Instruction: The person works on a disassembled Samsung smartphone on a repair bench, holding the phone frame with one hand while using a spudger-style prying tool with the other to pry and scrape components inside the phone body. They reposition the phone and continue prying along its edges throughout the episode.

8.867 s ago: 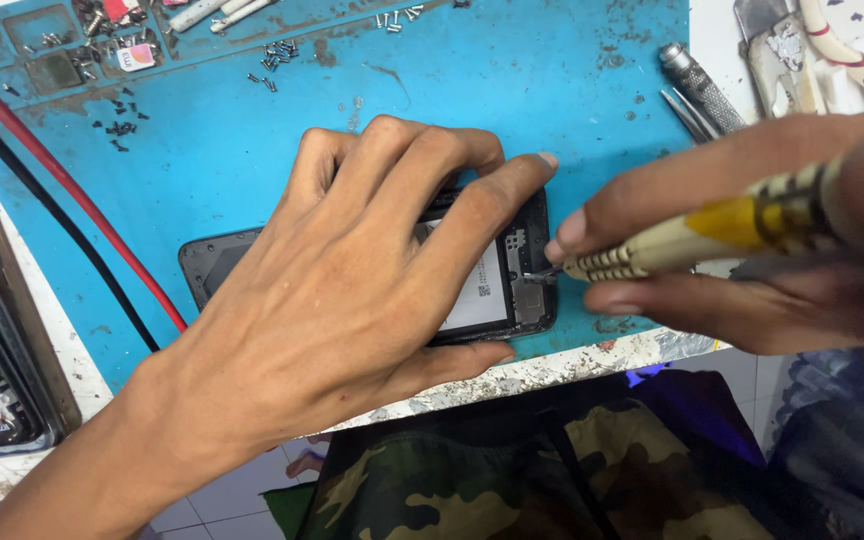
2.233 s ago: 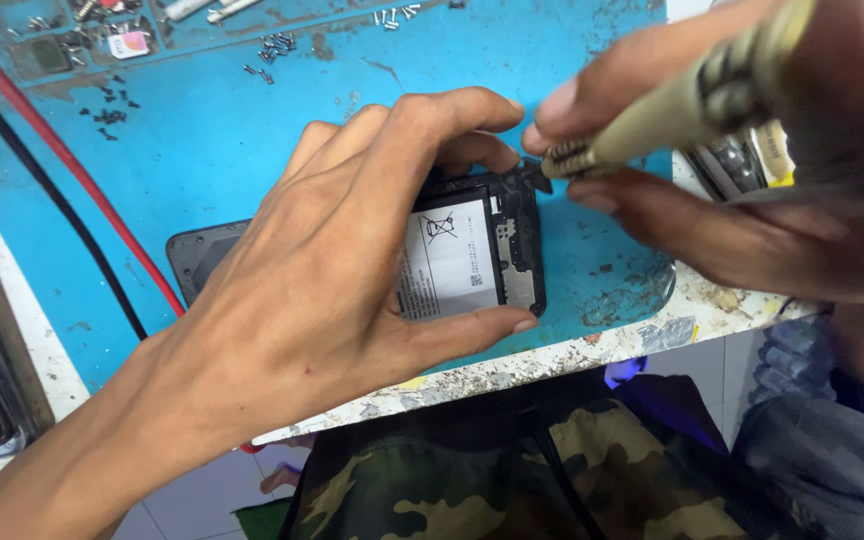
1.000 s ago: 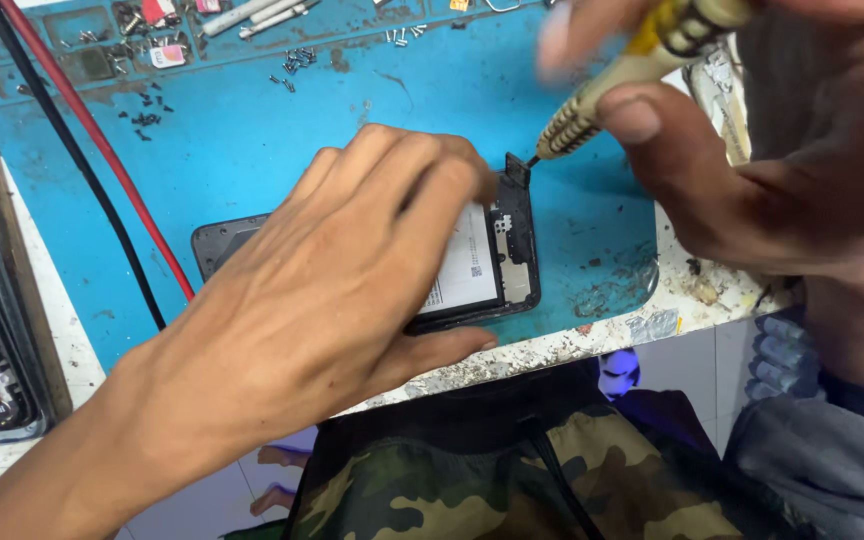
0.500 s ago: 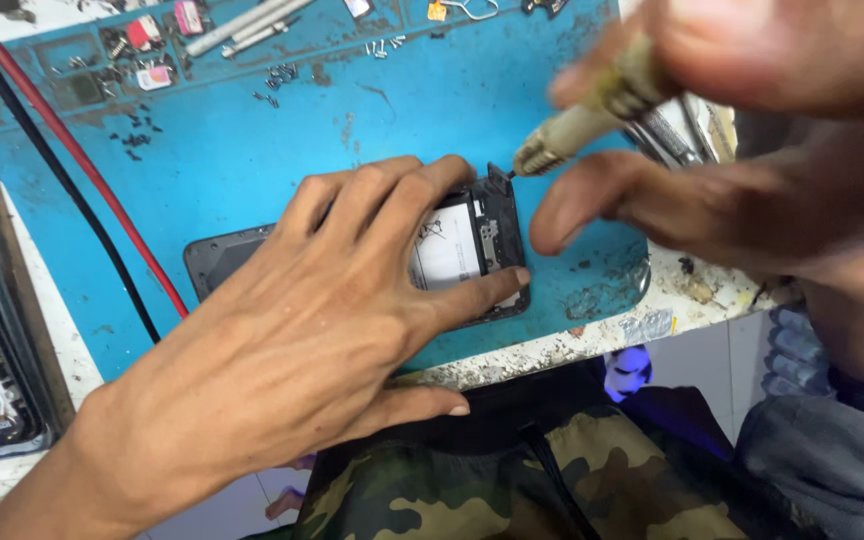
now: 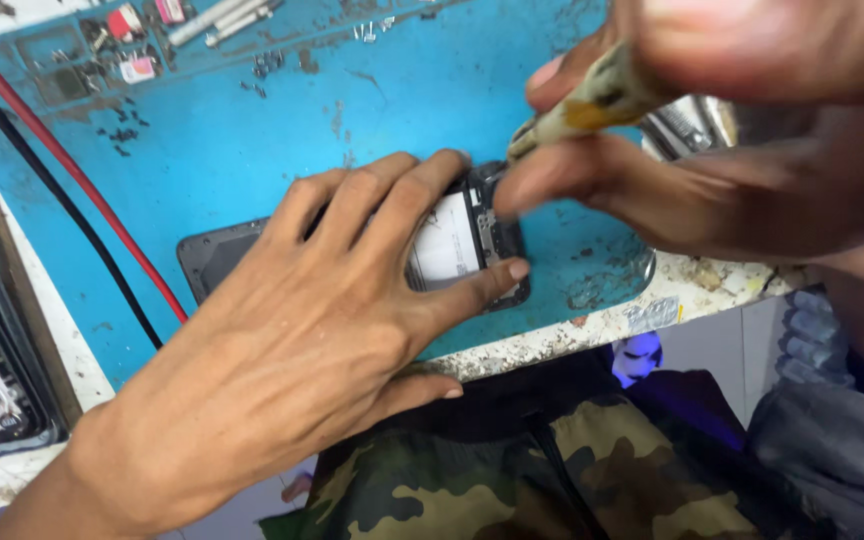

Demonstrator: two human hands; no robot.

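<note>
The left hand (image 5: 292, 340) lies spread, pressing the opened black phone (image 5: 462, 245); the right hand (image 5: 712, 150) pinches a yellow-handled screwdriver (image 5: 582, 105), whose tip could slip and gouge circuitry.

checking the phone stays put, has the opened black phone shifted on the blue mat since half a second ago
Cannot tell for sure: the head camera itself moved. The opened black phone still lies near the blue mat's front edge under the left hand, so no clear shift.
</note>
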